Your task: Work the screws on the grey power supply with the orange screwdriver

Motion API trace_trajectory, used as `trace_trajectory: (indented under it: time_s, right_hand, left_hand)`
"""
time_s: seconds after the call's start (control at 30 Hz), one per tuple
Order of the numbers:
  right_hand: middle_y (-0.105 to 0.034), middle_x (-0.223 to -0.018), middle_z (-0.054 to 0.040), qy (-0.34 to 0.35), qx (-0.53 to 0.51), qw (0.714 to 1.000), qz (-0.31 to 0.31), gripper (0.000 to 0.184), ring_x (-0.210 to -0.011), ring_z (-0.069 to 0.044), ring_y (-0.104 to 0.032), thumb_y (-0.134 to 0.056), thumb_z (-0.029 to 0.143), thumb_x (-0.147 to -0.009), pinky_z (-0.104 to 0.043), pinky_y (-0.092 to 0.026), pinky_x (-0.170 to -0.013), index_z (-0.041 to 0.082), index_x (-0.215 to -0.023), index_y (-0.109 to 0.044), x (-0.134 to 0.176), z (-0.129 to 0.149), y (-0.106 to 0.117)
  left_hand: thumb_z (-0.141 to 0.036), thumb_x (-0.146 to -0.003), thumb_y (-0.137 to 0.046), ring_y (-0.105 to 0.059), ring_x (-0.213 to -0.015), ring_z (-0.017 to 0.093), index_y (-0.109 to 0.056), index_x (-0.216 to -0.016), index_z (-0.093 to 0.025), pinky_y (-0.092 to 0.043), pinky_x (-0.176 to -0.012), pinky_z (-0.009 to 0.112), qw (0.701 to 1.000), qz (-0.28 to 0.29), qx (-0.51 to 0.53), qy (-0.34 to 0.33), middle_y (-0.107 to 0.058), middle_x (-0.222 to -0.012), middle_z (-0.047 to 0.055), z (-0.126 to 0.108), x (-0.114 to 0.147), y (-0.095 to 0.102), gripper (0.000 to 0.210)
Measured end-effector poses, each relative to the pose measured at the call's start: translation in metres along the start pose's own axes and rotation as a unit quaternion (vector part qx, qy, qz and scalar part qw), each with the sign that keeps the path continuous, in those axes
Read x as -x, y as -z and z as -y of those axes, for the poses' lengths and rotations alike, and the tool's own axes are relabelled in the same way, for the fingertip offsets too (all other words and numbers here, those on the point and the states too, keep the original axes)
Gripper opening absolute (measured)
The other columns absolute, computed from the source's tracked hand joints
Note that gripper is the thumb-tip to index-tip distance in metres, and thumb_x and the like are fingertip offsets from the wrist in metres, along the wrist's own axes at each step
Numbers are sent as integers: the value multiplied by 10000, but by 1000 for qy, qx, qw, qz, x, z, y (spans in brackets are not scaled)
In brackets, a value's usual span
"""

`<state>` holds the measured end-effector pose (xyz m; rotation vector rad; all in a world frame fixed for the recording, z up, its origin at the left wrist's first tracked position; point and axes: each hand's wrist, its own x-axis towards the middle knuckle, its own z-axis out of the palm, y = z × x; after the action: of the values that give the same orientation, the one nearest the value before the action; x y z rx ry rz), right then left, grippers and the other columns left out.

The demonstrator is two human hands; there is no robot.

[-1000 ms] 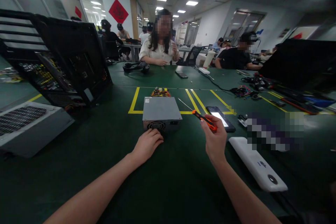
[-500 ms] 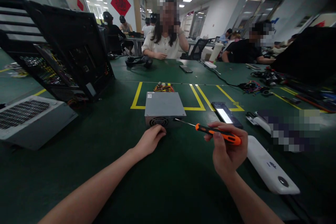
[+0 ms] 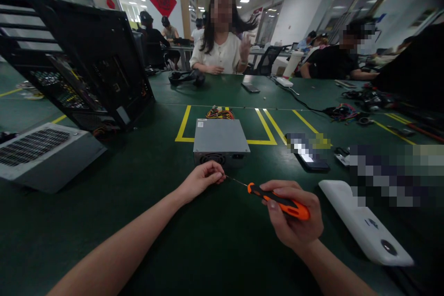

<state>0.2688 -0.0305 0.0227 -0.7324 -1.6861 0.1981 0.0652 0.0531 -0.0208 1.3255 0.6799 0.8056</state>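
A grey computer power supply unit (image 3: 222, 136) lies on the green table, its fan grille and socket side facing me and its coloured cables behind it. My left hand (image 3: 202, 181) is in front of the grille, thumb and fingertips pinched together; whatever may be between them is too small to make out. An orange and black screwdriver (image 3: 279, 200) is gripped by its handle in my right hand (image 3: 300, 219). The thin shaft points left, and its tip reaches the pinched fingertips of my left hand.
An open black computer case (image 3: 114, 78) and a second power supply (image 3: 45, 152) stand on the left. At right lie a phone (image 3: 317, 164), a white oblong device (image 3: 367, 222) and tangled cables (image 3: 342, 112). A person (image 3: 220, 55) sits across the table.
The screwdriver has come away from the power supply's socket side, down and left to my left fingertips. My left hand has shifted slightly right, its fingertips now off the grille.
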Motion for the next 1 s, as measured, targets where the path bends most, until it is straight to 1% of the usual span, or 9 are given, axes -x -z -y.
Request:
trace_trajectory:
  time_s: [0.1,0.23,0.4,0.6,0.7,0.8,0.87,0.93,1.0]
  right_hand:
    - [-597,-870,-54,-1,-4,1000,6,407,-766,-168,-607,-532,15,-669,-308,-545,-578,196,-1026,-458,0,0,0]
    - [-601,-876,-62,17,-1,1000,23,430,-779,-170,-610,-542,1,-655,-297,-538,-582,177,-1038,-454,0,0,-1]
    - [-617,-877,-65,41,28,998,38,449,-779,-176,-623,-568,22,-654,-302,-534,-602,183,-1060,-458,0,-2,-1]
    - [-632,-914,-65,87,71,989,97,547,-783,-172,-635,-613,65,-655,-290,-543,-614,223,-1142,-421,1,1,-1]
    - [-629,-947,-70,86,78,987,110,576,-828,-177,-631,-615,59,-661,-284,-546,-638,234,-1166,-401,4,6,-1]
    - [-605,-1014,-81,37,73,990,114,544,-911,-188,-608,-598,34,-676,-309,-541,-705,234,-1147,-412,14,13,-2]
    - [-600,-1018,-75,-17,82,992,96,450,-923,-188,-601,-590,42,-691,-315,-534,-726,231,-1078,-458,25,17,-2]
    - [-604,-976,-58,-101,103,987,76,302,-866,-176,-612,-596,92,-708,-297,-529,-705,225,-963,-507,38,22,-4]
    - [-597,-947,-53,-230,98,965,81,175,-760,-154,-618,-596,180,-734,-272,-524,-644,213,-889,-521,49,28,-8]
  left_hand:
    - [-237,-775,-542,-490,-704,105,-529,-854,-149,-381,-684,259,1000,4,6,1,-548,-774,7,1,0,1,119]
    - [-247,-763,-563,-494,-700,103,-535,-844,-147,-378,-682,259,1000,6,18,0,-552,-775,8,2,0,1,131]
    - [-261,-754,-577,-500,-696,106,-540,-838,-143,-383,-686,260,1000,9,16,16,-553,-773,14,0,0,3,150]
    - [-237,-768,-562,-482,-683,97,-541,-817,-132,-378,-678,245,1000,17,7,3,-534,-735,5,0,1,5,118]
    - [-252,-772,-561,-473,-661,91,-539,-826,-131,-376,-650,236,1000,6,15,-7,-524,-730,3,-2,4,6,135]
    - [-278,-766,-573,-458,-616,81,-533,-824,-135,-361,-589,222,998,-18,53,-2,-512,-727,-1,-8,8,8,160]
    - [-284,-757,-586,-457,-606,75,-534,-814,-135,-352,-577,215,996,-31,87,4,-509,-730,-3,-13,10,8,167]
    - [-279,-748,-598,-464,-613,73,-543,-812,-133,-353,-586,214,993,-38,112,14,-510,-735,-1,-18,12,6,168]
    - [-266,-733,-616,-469,-613,72,-553,-812,-129,-353,-592,213,991,-40,126,24,-510,-735,-2,-20,13,4,170]
